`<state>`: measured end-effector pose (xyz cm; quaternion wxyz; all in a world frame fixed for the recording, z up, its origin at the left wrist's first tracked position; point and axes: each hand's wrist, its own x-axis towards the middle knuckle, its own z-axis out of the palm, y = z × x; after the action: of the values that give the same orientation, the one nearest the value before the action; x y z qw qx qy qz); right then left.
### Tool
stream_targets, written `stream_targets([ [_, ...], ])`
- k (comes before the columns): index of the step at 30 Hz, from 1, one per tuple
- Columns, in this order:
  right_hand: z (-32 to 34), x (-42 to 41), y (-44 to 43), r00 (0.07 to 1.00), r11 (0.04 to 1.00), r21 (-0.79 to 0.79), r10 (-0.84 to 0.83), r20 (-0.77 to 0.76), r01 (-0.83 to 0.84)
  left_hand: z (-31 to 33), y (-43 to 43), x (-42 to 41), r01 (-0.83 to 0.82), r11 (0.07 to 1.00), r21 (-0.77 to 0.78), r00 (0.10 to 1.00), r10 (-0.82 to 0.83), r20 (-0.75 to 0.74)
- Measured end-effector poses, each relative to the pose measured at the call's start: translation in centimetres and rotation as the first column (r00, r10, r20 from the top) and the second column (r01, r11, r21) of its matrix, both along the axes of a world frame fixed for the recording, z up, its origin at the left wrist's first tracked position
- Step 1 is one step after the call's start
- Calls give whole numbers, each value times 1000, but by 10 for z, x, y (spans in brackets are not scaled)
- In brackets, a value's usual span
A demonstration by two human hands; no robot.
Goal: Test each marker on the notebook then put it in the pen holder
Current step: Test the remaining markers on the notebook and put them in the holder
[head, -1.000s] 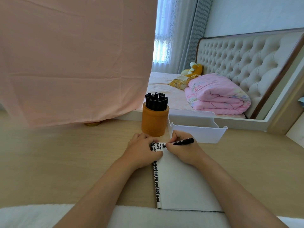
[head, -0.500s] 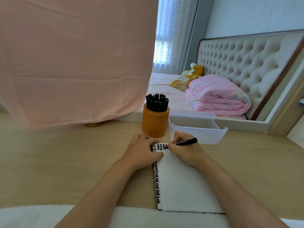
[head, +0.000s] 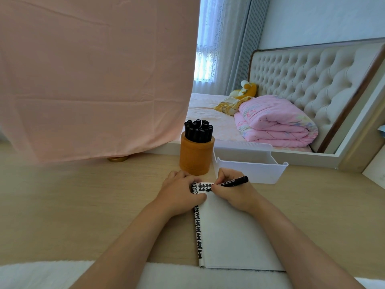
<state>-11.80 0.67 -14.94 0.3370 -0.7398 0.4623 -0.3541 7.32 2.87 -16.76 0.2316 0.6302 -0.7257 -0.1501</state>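
Observation:
A white notebook (head: 231,232) lies open on the wooden desk, with thick black marks along its left edge and at its top. My right hand (head: 233,191) grips a black marker (head: 231,182) whose tip touches the page's top left corner. My left hand (head: 179,192) presses flat on the notebook's upper left edge, fingers curled. Behind the hands stands a round orange-brown pen holder (head: 195,157) packed with several black markers (head: 199,130).
A white plastic tray (head: 268,171) sits right of the holder. A pink cloth (head: 93,76) hangs at the back left with a gold round foot (head: 117,158) under it. A mirror behind the desk shows a bed. White fabric (head: 41,274) lines the desk's near edge.
The marker's rear end has swung slightly right and down as my right hand writes; the black marks at the page's top have grown. My left hand stays put.

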Motion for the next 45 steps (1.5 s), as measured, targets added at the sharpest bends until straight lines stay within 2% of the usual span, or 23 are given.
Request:
stream_targets([
  [8,2,1,-1,1000,999,43,-29,11,29,-2,-1,0,1,1000,-7,1000,-1,2],
  [10,4,-1,0,995,996,77,-60,78,54,-1,-1,1,-1,1000,-6,1000,1,10],
  [14,7,-6,3,946,987,157,-82,314,33,0,-2,3,16,1000,12,999,-16,30],
  [18,13,-7,4,941,995,99,-51,335,18,3,-5,16,42,999,-17,979,-44,-199],
  [21,21,-8,6,929,992,94,45,367,-86,9,-6,34,-14,996,-85,992,3,-128],
  [24,22,-9,5,911,974,91,158,380,-207,12,-5,46,-47,997,-60,999,47,-13],
  [27,21,-8,4,878,935,168,217,427,-313,11,-3,49,-39,999,-35,993,43,114],
  [31,27,-6,6,832,879,288,190,521,-381,14,-1,49,-49,995,-85,996,54,66],
  [33,29,-6,8,889,928,214,198,413,-306,17,0,48,-43,992,-117,999,40,-26],
  [36,25,-4,4,996,998,16,53,69,-54,21,3,45,-29,989,-144,991,10,-131],
  [39,21,0,2,982,983,-171,-92,-166,63,22,5,43,-23,983,-182,986,-8,-167],
  [45,20,3,6,940,932,-354,-185,-288,75,25,5,39,3,973,-231,977,-52,-207],
])
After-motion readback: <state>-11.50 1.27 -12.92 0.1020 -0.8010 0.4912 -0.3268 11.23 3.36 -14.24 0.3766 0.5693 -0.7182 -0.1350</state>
